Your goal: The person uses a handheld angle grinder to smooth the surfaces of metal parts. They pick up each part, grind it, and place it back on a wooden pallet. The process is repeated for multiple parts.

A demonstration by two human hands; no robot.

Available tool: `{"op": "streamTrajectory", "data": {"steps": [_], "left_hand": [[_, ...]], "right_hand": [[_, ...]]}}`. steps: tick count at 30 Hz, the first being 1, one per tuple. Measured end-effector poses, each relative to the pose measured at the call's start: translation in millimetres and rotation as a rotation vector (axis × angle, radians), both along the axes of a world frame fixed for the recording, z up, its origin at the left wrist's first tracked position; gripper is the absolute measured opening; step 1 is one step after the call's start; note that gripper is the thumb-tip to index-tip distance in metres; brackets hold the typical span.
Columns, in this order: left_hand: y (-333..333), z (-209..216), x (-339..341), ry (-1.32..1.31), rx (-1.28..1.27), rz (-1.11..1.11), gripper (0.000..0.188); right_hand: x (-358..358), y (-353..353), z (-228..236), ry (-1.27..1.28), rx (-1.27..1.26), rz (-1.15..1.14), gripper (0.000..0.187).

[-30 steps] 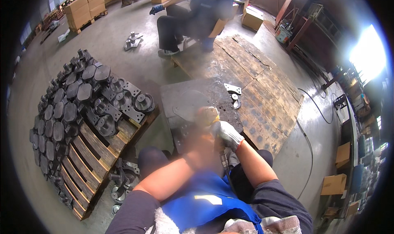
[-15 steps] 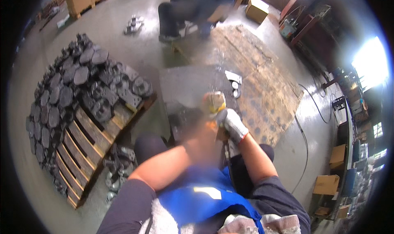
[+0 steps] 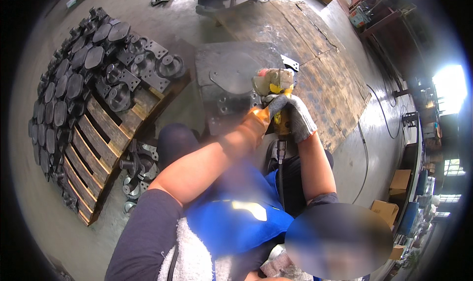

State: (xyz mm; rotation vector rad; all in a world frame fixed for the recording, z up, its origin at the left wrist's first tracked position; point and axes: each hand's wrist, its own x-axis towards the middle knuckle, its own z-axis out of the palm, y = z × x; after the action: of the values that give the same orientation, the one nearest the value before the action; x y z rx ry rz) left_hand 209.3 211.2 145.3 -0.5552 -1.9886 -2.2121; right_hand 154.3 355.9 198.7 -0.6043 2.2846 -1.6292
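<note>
Both my hands are closed around a yellow handheld grinder [image 3: 282,123], its bulky pale head pointing away from me. My left hand [image 3: 260,117], in an orange and grey glove, wraps the tool from the left. On its right side my right hand [image 3: 301,119], in a white knit glove, grips the body. A black hose [image 3: 281,175] joins the tool's near end through a metal fitting. Under and left of the grinder head lies a dark flat metal part [image 3: 231,79] with a rounded outline and holes, on a grey plate [image 3: 209,54]. The head's contact with the part is hidden.
At left, a wooden pallet [image 3: 101,150] bears stacked dark metal castings [image 3: 93,57]; more metal parts [image 3: 140,170] lie beside it on the floor. Worn wooden boards [image 3: 330,84] spread right of the plate. A cable [image 3: 365,158] runs across the floor. Cardboard boxes [image 3: 384,212] stand at right.
The view has shifted, with the background higher in the picture. Both hands and the grinder appear farther up and right, still gripped, and the metal part on the plate shows more clearly.
</note>
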Motion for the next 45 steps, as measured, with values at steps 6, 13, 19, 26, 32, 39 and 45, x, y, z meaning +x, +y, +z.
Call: {"op": "streamTrajectory", "data": {"steps": [6, 13, 19, 26, 32, 39, 45], "left_hand": [[-24.0, -27.5, -1.6, 0.357, -1.205, 0.065, 0.045], [-39.5, -1.3, 10.2, 0.263, -1.408, 0.098, 0.043], [-39.1, 14.7, 18.6, 0.265, -1.479, 0.14, 0.043], [-27.7, -49.1, 11.7, 0.569, -1.766, 0.196, 0.044], [-24.1, -116.3, -2.8, 0.603, -2.088, 0.039, 0.05], [-34.9, -78.3, 0.9, 0.592, -1.709, 0.236, 0.057], [-35.3, 0.6, 11.2, 0.586, -1.133, 0.398, 0.055]], "right_hand": [[-6.4, -14.2, 0.4, -0.564, -0.116, -0.27, 0.023], [-8.7, -19.7, -17.2, -0.417, -0.161, -0.084, 0.022], [-11.7, -23.0, -33.5, -0.486, -0.287, -0.076, 0.022], [-16.6, -17.1, -55.8, -0.4, -0.178, -0.04, 0.019], [-16.1, -17.8, -45.1, -0.11, 0.159, 0.044, 0.026], [5.4, -39.3, 10.8, -0.199, 0.281, -0.074, 0.037], [11.5, -43.7, 22.4, -0.24, 0.305, -0.241, 0.044]]}}
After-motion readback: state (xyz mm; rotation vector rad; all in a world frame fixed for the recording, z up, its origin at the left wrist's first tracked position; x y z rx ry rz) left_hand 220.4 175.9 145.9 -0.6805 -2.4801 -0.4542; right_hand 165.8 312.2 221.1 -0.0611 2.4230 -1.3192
